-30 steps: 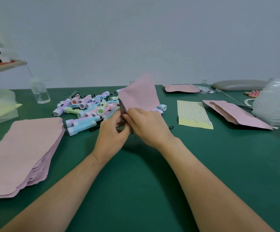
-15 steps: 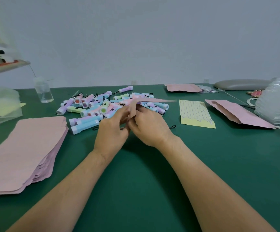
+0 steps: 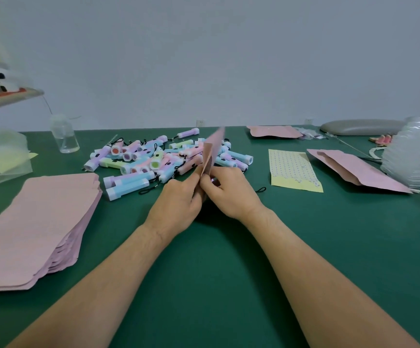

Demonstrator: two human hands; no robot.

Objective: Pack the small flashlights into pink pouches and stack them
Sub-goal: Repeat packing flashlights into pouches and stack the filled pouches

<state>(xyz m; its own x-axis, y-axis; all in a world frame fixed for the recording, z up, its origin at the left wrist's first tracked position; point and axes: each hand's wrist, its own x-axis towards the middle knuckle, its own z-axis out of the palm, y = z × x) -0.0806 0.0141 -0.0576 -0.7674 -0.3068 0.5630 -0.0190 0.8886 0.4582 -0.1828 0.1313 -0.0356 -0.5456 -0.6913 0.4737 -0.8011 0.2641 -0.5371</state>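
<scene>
The fingers (image 3: 198,183) of both hands pinch the lower end of one pink pouch (image 3: 212,149), which stands edge-on and blurred just above them. The left hand (image 3: 178,204) and right hand (image 3: 229,194) meet knuckle to knuckle low over the green table (image 3: 216,272), forearms converging. The flashlight pile (image 3: 153,159) lies just beyond the fingers and the pouch stack (image 3: 35,227) well to their left.

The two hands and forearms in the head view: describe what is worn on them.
Nothing is worn. The left hand and right hand are bare, with no gloves, rings, watch or bands visible. Both forearms are uncovered down to the frame's bottom edge; no sleeve shows.
</scene>
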